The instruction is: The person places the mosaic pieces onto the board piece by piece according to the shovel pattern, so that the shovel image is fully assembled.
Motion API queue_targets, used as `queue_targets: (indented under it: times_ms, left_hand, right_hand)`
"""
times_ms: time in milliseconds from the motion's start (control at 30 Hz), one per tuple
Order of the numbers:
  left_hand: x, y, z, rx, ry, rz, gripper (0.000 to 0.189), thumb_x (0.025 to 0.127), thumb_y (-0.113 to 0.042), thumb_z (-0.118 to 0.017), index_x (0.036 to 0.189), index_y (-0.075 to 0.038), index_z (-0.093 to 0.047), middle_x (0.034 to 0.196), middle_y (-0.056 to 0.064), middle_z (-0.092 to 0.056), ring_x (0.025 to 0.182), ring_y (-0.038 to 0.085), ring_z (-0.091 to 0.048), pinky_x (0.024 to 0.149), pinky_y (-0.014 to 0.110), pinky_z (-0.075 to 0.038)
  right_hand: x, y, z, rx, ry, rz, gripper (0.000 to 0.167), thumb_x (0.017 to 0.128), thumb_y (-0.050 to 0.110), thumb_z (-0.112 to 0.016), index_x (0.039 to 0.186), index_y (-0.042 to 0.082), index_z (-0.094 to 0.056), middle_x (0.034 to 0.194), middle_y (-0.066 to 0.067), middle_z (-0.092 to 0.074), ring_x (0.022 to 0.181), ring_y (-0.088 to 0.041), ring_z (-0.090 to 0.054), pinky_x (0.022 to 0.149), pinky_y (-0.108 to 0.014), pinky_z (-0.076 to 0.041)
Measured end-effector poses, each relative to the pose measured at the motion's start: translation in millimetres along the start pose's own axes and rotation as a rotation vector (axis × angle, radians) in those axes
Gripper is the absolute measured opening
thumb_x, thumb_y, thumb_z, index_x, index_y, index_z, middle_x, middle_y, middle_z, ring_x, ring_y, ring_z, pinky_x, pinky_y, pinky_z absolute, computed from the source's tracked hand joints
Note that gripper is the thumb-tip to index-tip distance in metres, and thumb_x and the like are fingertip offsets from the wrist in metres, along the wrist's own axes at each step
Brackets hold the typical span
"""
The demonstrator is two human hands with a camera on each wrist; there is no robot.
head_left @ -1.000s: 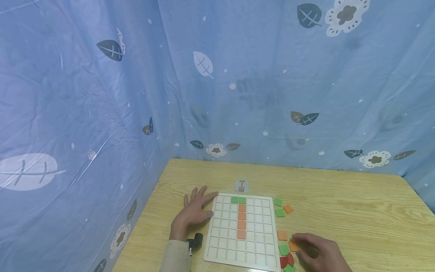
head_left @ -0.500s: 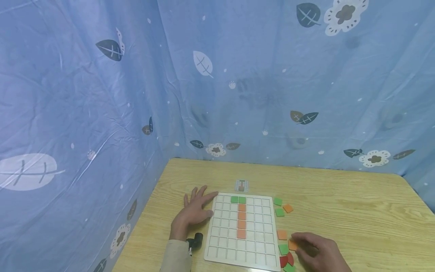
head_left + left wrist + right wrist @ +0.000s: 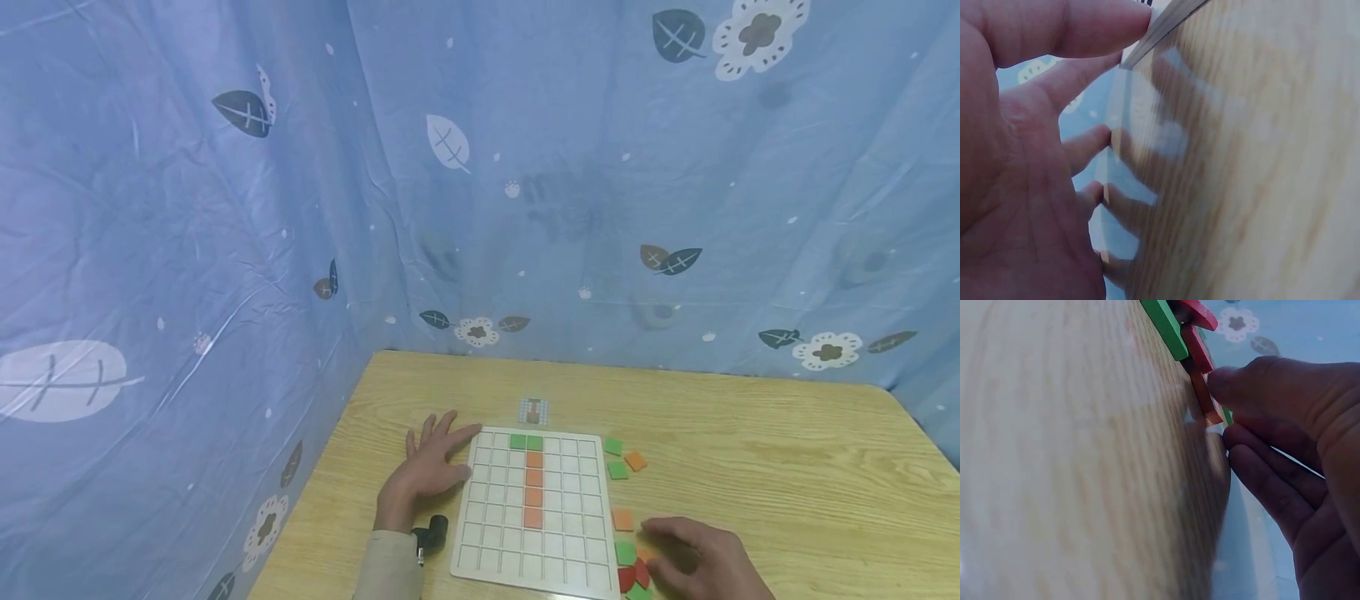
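Observation:
My left hand (image 3: 429, 468) lies at the left side of a white grid board (image 3: 501, 562), fingers spread, with thumb and index finger touching its edge. In the board's cells sit two green square tiles (image 3: 526, 442) and a column of orange square tiles (image 3: 533, 497). My right hand (image 3: 705, 557) is low on the table to the right of the board, fingers loosely bent. In the right wrist view its thumb tip touches or nearly touches an orange tile (image 3: 1204, 399) lying flat beside the red pieces (image 3: 1197, 347). Nothing is lifted.
Loose green tiles (image 3: 617, 470) and orange tiles (image 3: 635, 461) lie along the board's right side. A small printed pattern card (image 3: 533, 411) lies beyond the board. Near my left wrist is a black device (image 3: 431, 533). A blue patterned curtain (image 3: 570, 208) stands behind the table (image 3: 750, 450).
The orange tile by my right hand has slid slightly nearer to me, against the red pieces. My right fingertips have shifted a little left. The left hand and board look unmoved.

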State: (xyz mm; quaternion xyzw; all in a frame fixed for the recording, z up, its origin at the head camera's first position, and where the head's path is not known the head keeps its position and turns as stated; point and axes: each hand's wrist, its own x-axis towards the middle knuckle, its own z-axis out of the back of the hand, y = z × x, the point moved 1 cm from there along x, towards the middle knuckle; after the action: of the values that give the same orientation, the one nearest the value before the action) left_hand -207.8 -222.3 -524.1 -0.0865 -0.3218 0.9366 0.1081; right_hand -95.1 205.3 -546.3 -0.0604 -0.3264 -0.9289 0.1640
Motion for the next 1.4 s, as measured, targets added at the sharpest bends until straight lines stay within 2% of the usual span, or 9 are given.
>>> queue_targets:
  times_ms: [167,267,333,400,533,667,1033,1300,1400]
  left_hand:
    - [0.1,0.2,-0.7,-0.001,0.001,-0.002,0.077,0.086,-0.017,-0.069,0.161,-0.028,-0.057,0.182,0.017,-0.025,0.169,0.052,-0.004,0.129,0.080,0.008]
    - [-0.9,-1.1,-0.3,-0.003,-0.002,-0.007,0.077,0.085,-0.016,-0.070,0.161,-0.028,-0.058,0.181,0.017,-0.025,0.169,0.052,-0.004,0.128,0.080,0.007]
    - [-1.2,-1.6,0.0,-0.007,-0.004,-0.013,0.077,0.085,-0.016,-0.071,0.160,-0.027,-0.058,0.181,0.018,-0.026,0.169,0.053,-0.005,0.128,0.081,0.007]
    - [-1.3,-1.9,0.5,-0.008,-0.006,-0.016,0.077,0.085,-0.015,-0.071,0.160,-0.027,-0.058,0.181,0.018,-0.026,0.169,0.053,-0.005,0.127,0.081,0.007]
    - [-1.0,-1.3,0.5,-0.006,-0.008,-0.011,0.077,0.085,-0.016,-0.071,0.160,-0.027,-0.058,0.181,0.018,-0.026,0.169,0.053,-0.005,0.128,0.081,0.007]
    - [-0.6,-1.2,0.5,0.001,-0.007,-0.006,0.077,0.085,-0.017,-0.071,0.160,-0.028,-0.058,0.181,0.018,-0.026,0.169,0.053,-0.005,0.128,0.081,0.007]
    - [-0.2,-0.6,-0.5,-0.003,-0.008,-0.003,0.077,0.085,-0.015,-0.070,0.160,-0.028,-0.058,0.181,0.018,-0.026,0.169,0.053,-0.004,0.128,0.080,0.008]
    - [-0.4,0.4,-0.8,0.004,-0.004,-0.002,0.079,0.084,-0.016,-0.069,0.161,-0.029,-0.057,0.181,0.018,-0.025,0.169,0.052,-0.004,0.128,0.081,0.007]
    - [-0.2,0.4,-0.9,0.008,-0.004,-0.004,0.079,0.084,-0.016,-0.069,0.161,-0.029,-0.057,0.181,0.018,-0.025,0.169,0.053,-0.004,0.128,0.081,0.006]
  right_hand:
    - [0.5,5,2,-0.007,0.033,-0.073,0.033,0.083,0.028,-0.096,0.113,0.024,-0.083,0.111,0.011,-0.083,0.102,0.003,-0.072,0.084,-0.025,-0.064]
    - [-0.2,5,3,-0.005,0.025,-0.074,0.033,0.082,0.027,-0.096,0.113,0.025,-0.083,0.110,0.011,-0.083,0.100,0.003,-0.072,0.083,-0.025,-0.063]
    - [-1.5,4,2,-0.001,0.013,-0.042,0.035,0.081,0.026,-0.097,0.113,0.024,-0.083,0.109,0.012,-0.082,0.100,0.005,-0.070,0.083,-0.024,-0.063]
    - [-2.4,0,1,0.010,-0.015,0.026,0.037,0.079,0.022,-0.098,0.113,0.023,-0.083,0.108,0.012,-0.082,0.099,0.008,-0.069,0.081,-0.020,-0.061]
    - [-2.6,-4,-2,0.009,-0.082,0.127,0.041,0.074,0.012,-0.099,0.111,0.022,-0.083,0.105,0.016,-0.081,0.097,0.009,-0.069,0.081,-0.007,-0.054]
    - [-2.0,-5,-3,0.004,-0.122,0.163,0.043,0.071,0.008,-0.099,0.108,0.022,-0.083,0.103,0.019,-0.080,0.095,0.010,-0.069,0.082,0.001,-0.046]
    - [-1.6,-7,-4,0.024,-0.122,0.194,0.043,0.072,0.006,-0.098,0.110,0.020,-0.083,0.104,0.017,-0.080,0.096,0.010,-0.069,0.083,0.002,-0.045]
    - [-1.0,-3,-4,0.030,-0.085,0.166,0.038,0.077,0.007,-0.097,0.110,0.019,-0.083,0.103,0.012,-0.082,0.095,0.008,-0.071,0.076,-0.015,-0.060]
    - [-0.8,1,-1,0.042,-0.077,0.121,0.036,0.078,0.007,-0.096,0.109,0.019,-0.083,0.103,0.010,-0.083,0.094,0.008,-0.071,0.074,-0.018,-0.062]
